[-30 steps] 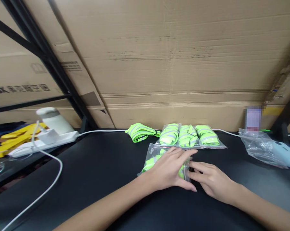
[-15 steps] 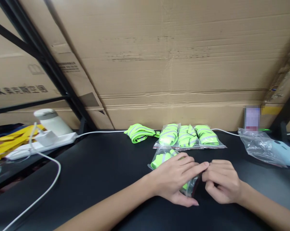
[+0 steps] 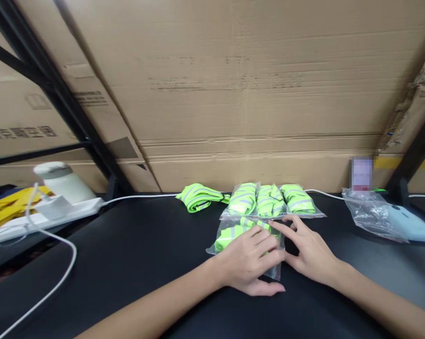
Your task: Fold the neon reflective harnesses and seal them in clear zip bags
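Observation:
A clear plastic bag holding a folded neon-green band with silver stripes lies on the black tabletop. My left hand rests over the bag's lower right part, its fingers loosely bent and its thumb stretched away toward me. Beside it, my right hand has its fingers apart, with the index fingertip at the bag's upper right and the thumb near its right edge. My left hand hides part of the bag. Just behind stand three similar bagged neon-green bands in a row.
A loose neon-green band lies at the back, left of the row. At right are a crumpled clear bag and a light-blue object. Leftward are a power strip, white bottle and cable. Cardboard stands behind.
My right hand has opened from a closed pose and moved left onto the bag's edge. My left fingers have bent more, and more of the bag shows. The view has shifted slightly right.

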Motion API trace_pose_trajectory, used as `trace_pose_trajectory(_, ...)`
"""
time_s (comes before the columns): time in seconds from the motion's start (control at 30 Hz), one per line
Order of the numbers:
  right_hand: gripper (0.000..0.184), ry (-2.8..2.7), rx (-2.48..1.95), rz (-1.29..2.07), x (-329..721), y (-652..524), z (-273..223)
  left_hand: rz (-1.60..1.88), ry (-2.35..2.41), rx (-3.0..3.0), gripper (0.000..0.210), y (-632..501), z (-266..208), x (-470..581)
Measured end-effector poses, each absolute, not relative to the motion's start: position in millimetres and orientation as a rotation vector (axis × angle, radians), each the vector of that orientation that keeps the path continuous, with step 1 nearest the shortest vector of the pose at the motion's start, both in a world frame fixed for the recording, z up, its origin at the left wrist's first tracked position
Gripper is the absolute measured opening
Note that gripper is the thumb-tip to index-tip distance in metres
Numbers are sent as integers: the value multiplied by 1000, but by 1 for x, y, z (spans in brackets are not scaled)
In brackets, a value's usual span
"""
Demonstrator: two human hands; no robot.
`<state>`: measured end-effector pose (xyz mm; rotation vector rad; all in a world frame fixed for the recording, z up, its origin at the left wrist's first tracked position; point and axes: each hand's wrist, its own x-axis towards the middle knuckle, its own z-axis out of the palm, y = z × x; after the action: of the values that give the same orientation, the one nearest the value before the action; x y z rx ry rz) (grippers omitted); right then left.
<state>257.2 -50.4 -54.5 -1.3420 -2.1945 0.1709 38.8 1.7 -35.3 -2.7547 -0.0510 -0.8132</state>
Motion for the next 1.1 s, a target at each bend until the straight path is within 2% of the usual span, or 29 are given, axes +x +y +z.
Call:
trace_pose_trajectory(0.1, 46, -2165, -1173, 293, 257, -47, -54, -767, 6, -2724, 29, 0, -33, 41)
trace_pose_trajectory(0.2, 23, -2135, -1028, 357, 257, -48, -54, -793, 26, -2691, 25, -2, -32, 42)
trace_pose_trajectory(0.27, 15, -2122, -943, 318, 258, -51, -53, -829, 21, -2637, 22, -4, -32, 41)
trace_pose_trajectory(0.5, 15, -1896, -814, 85, 258, -58, -43, -919, -80, -2516, 17, -1, -29, 31)
trace_pose_trajectory(0.67, 14, -1747, -1080, 274, 256, -52, -53, -932, -477, -2583, 6, 13, -34, 32)
trace_pose_trajectory(0.83, 11, -1782, -1310, 423, 257, -49, -62, -846, -907, -2861, 32, 11, -39, 36)
trace_pose_trajectory(0.9, 25, -1828, -1327, 428, 258, -48, -61, -837, -998, -2953, 38, 7, -40, 37)
trace_pose_trajectory(0.97, 41, -1877, -1332, 402, 258, -47, -61, -882, -1071, -3015, 35, 4, -42, 39)
trace_pose_trajectory(1.03, 44, -1921, -1318, 362, 260, -46, -62, -951, -1106, -3067, 26, 4, -45, 40)
trace_pose_trajectory(1.1, 41, -1940, -1294, 321, 261, -45, -64, -1023, -1082, -3105, 20, 4, -48, 42)
